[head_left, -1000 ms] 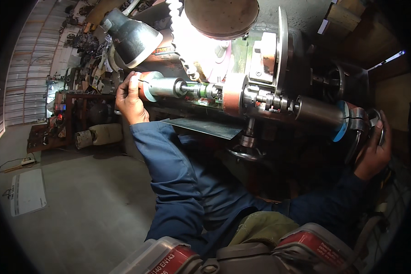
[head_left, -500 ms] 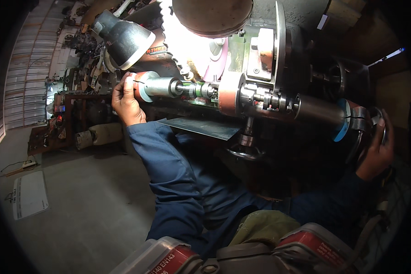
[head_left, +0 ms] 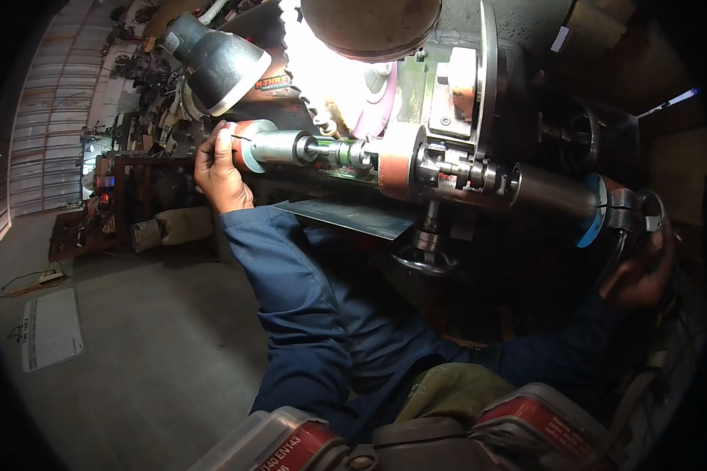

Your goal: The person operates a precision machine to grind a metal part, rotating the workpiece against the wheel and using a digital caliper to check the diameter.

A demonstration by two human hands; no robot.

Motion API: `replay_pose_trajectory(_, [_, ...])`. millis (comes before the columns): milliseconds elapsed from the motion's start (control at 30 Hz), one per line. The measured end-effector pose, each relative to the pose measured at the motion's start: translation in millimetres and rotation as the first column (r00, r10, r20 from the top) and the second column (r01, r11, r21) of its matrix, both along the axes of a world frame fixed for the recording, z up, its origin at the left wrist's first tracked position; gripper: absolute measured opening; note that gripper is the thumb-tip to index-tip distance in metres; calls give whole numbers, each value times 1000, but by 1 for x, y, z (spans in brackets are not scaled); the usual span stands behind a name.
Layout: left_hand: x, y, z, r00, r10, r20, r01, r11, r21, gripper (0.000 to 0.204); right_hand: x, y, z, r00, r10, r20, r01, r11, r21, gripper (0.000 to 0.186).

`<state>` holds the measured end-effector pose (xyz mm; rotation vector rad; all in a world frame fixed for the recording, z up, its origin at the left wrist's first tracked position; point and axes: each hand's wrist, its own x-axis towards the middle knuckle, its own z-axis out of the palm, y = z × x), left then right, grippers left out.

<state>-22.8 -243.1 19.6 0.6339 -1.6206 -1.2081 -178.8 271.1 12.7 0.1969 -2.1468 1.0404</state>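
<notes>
My left hand [head_left: 223, 174] is closed round the outer edge of an orange and pale-blue collar [head_left: 250, 147] at the left end of a metal spindle assembly. From that collar a steel sleeve [head_left: 284, 147] leads to a slim shaft [head_left: 339, 152] and an orange-rimmed block [head_left: 397, 161]. Farther right, a darker steel cylinder [head_left: 554, 191] ends in a blue-edged ring [head_left: 595, 210] and a split clamp [head_left: 620, 208]. At that end my right hand [head_left: 639, 271] curls its fingers on the lower part of a shiny metal handwheel [head_left: 657, 212]; shadow hides some fingers.
A black lamp [head_left: 216, 67] shines on the machine from the upper left. Below the shaft are a flat metal plate [head_left: 353, 215] and a small handwheel [head_left: 423, 257]. A large disc [head_left: 486, 78] rises behind. A white board [head_left: 53, 330] lies on the floor.
My right hand has moved down and slightly left along the handwheel, which now looks turned. The left hand stays on the collar; the view has shifted slightly.
</notes>
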Motion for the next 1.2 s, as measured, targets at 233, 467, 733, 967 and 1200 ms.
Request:
replay_pose_trajectory(233, [-1,0,1,1000,-6,-10,6,1000,1,18,-10,1,27,968,-41,247,19,996,93,26])
replay_pose_trajectory(467, [-2,1,1,1000,-7,2,7,1000,14,21,-8,1,22,974,-12,226,6,1000,28,25])
replay_pose_trajectory(733, [0,-1,-1,1000,-15,2,15,1000,6,21,-1,-6,12,999,14,35,-14,1000,-1,29])
replay_pose_trajectory(967, [-2,1,2,1000,2,-23,-1,999,54,15,-2,-9,12,997,18,80,-8,992,-125,27])
replay_pose_trajectory(1200, [-4,1,2,1000,2,-29,-1,999,53,14,-19,8,35,943,-27,331,-33,984,175,25])
